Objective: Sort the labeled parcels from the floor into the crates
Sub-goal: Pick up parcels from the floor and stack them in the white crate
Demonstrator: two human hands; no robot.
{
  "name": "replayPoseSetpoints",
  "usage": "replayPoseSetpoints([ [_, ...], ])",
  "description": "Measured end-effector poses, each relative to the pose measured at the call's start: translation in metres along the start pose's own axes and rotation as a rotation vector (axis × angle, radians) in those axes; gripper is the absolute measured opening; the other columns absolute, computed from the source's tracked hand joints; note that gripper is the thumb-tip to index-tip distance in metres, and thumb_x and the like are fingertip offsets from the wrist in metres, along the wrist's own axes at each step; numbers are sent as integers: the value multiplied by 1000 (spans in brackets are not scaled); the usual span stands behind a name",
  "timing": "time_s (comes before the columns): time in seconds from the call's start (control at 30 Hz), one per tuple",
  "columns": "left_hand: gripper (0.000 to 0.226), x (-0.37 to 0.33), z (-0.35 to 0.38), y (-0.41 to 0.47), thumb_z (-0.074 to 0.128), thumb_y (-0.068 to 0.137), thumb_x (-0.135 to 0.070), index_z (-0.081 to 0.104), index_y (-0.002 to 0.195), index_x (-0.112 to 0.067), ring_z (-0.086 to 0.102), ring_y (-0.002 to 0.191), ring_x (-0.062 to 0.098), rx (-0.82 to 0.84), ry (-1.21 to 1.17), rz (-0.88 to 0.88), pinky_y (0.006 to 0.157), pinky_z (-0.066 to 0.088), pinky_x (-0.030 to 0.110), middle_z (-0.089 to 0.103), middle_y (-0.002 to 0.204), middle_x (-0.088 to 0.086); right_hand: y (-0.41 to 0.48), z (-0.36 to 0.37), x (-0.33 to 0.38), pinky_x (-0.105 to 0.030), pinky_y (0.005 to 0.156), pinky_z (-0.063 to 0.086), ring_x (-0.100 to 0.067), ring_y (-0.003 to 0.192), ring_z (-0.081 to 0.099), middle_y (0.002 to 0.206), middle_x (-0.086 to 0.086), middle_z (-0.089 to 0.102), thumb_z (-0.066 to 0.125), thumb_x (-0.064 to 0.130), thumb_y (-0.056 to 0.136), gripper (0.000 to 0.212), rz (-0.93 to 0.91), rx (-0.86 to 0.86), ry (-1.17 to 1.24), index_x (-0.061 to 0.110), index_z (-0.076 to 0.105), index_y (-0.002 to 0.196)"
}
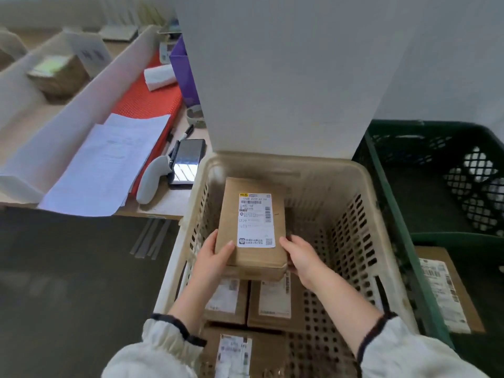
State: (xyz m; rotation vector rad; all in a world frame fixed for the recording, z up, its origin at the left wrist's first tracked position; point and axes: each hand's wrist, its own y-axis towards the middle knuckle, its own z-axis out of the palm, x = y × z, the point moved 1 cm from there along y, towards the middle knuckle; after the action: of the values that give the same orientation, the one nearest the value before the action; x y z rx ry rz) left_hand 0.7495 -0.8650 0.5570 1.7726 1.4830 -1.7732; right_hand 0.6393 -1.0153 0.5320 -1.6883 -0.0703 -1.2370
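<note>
A brown cardboard parcel (252,257) with a white shipping label sits inside the beige perforated crate (357,214), held over its middle. My left hand (215,257) grips the parcel's near left corner, thumb on top. My right hand (300,255) grips the near right corner. Below the held parcel, three more labeled parcels lie on the crate floor: one at the left (226,301), one beside it (275,301), and one nearest me (237,353).
A dark green crate (392,186) stands to the right, with a labeled parcel (444,290) in it. At left, a desk carries papers (109,162), a phone (188,159), a grey scanner (150,181) and a red folder (150,99). A white wall panel (286,77) rises behind the beige crate.
</note>
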Motion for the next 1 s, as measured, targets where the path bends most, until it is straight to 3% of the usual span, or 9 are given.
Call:
replayPoseSetpoints([
  [0.07, 62, 7, 1, 31, 63, 87, -32, 37, 142, -20, 54, 115, 19, -44, 62, 15, 97, 48, 42, 54, 132, 1, 38, 11, 4, -34, 83, 50, -20, 103, 60, 123, -4, 61, 47, 27, 98, 35, 4, 14, -21, 11, 52, 128],
  [0.17, 73, 17, 4, 61, 67, 83, -32, 30, 145, -22, 48, 125, 21, -151, 180, 56, 105, 41, 42, 47, 140, 1, 81, 18, -4, -46, 98, 47, -24, 116, 57, 133, -5, 56, 55, 37, 91, 53, 25, 20, -51, 16, 43, 138],
  [0.3, 71, 25, 9, 72, 64, 87, -32, 27, 147, -22, 36, 135, 18, -281, 248, 140, 108, 31, 37, 38, 147, -4, 95, 30, -4, -45, 89, 53, -24, 106, 62, 121, -4, 63, 54, 35, 93, 41, 7, 38, -71, 17, 51, 130],
  [0.43, 55, 30, 15, 68, 58, 91, -31, 40, 142, -18, 28, 140, 19, -345, 428, 225, 113, 25, 37, 34, 151, 2, 93, 35, -3, -46, 91, 52, -25, 106, 61, 123, -6, 62, 52, 31, 94, 44, 13, 14, -58, 13, 48, 134],
  [0.57, 52, 28, 17, 65, 53, 94, -34, 39, 142, -19, 16, 144, 22, -321, 555, 222, 115, 18, 38, 22, 156, 6, 87, 38, 0, -45, 92, 51, -24, 103, 62, 114, -7, 66, 46, 24, 98, 31, 1, 17, -76, 9, 56, 123],
  [0.77, 50, 40, 23, 62, 28, 100, -41, 34, 146, -22, 4, 147, 20, -220, 916, 364, 115, 8, 50, 21, 157, -7, 81, 44, -2, -42, 86, 53, -23, 100, 61, 115, -4, 62, 44, 28, 99, 36, -13, -10, -89, 13, 48, 131],
  [0.87, 76, 48, 21, 64, -1, 85, -53, 31, 147, -21, 7, 147, 18, -210, 929, 386, 116, 4, 47, 22, 157, -7, 77, 47, -1, -41, 88, 52, -21, 101, 58, 117, -4, 59, 42, 27, 100, 38, -26, -25, -139, 12, 44, 134],
  [1.0, 68, 52, 20, 67, 11, 89, -45, 50, 136, -16, 32, 140, 25, -238, 962, 405, 109, 25, 54, 43, 147, -1, 75, 48, 0, -35, 90, 50, -20, 102, 58, 121, -7, 60, 41, 27, 100, 36, -80, -38, -248, 7, 51, 128],
])
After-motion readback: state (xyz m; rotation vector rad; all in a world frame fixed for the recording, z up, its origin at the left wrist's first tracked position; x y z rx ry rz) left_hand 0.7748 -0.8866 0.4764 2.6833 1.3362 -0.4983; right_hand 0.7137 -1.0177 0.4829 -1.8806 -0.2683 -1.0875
